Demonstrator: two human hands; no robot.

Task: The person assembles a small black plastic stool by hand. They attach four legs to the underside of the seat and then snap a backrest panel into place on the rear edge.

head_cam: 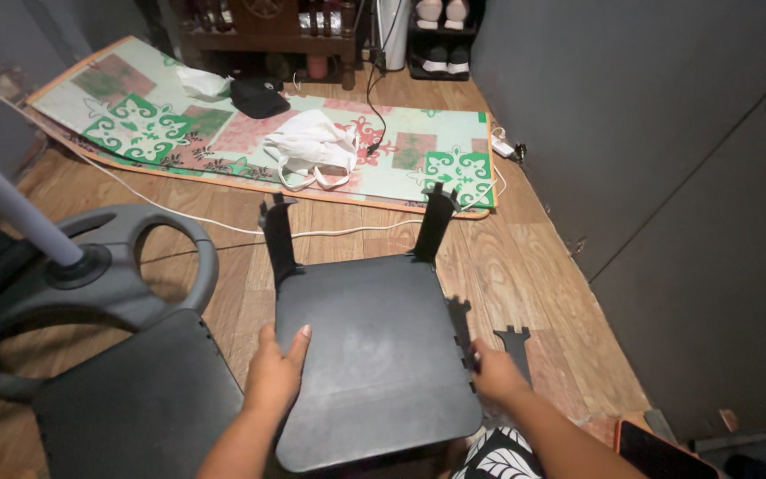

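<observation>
A black plastic panel [374,355] with rounded corners lies flat on the wooden floor in front of me. Two black legs stand upright at its far corners, one on the left [278,238] and one on the right [434,223]. My left hand [274,371] rests flat on the panel's near left edge, fingers together. My right hand [494,372] is at the panel's right edge, fingers closed at a notched part there. Another black leg piece [516,348] lies on the floor just right of that hand.
A second black panel [144,404] lies at lower left, beside a grey ring-shaped stand base [126,257] with a white pole. A patterned mat [223,133] with a white bag [312,142] and black cap lies farther off. A grey wall [667,177] is on the right.
</observation>
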